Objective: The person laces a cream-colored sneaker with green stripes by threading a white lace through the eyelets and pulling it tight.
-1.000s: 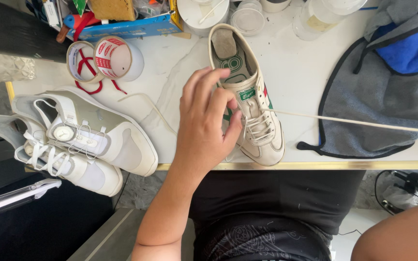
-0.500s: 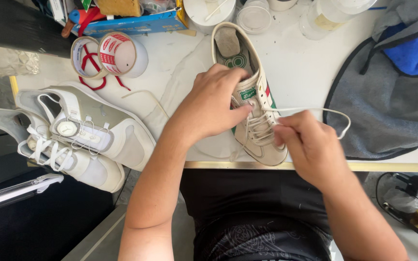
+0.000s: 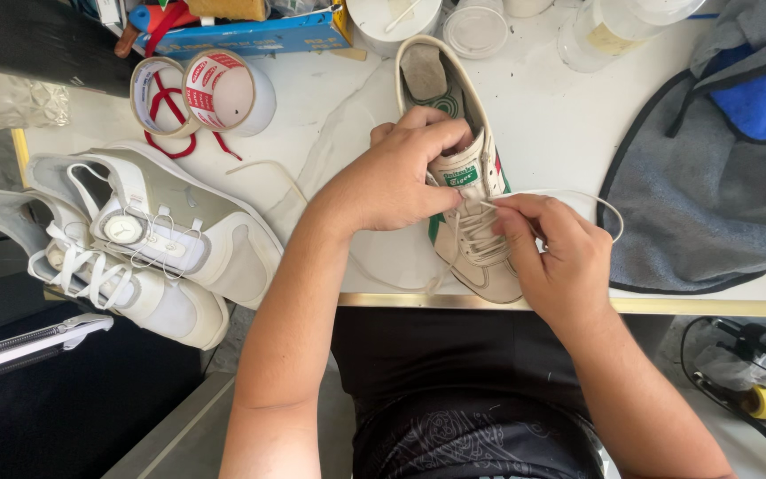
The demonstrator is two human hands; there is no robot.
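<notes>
Left hand (image 3: pixel 396 177) clamped over cream leather sneaker (image 3: pixel 463 168), right hand (image 3: pixel 551 253) at four o'clock, fingertips pinched on thin white lace (image 3: pixel 597 206), white shoe pair (image 3: pixel 135 239) at nine o'clock.

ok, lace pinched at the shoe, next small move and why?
Probably draw the lace taut with the right hand: it loops slack past the fingers, while the left hand braces the shoe at the tongue.

The right hand (image 3: pixel 553 257), out of frame a second ago, now pinches the white lace (image 3: pixel 578 200) at centre frame, its taut line slackened into a loop, while the left hand (image 3: pixel 396 177) has shifted up onto the cream sneaker's (image 3: pixel 467 231) tongue.
</notes>
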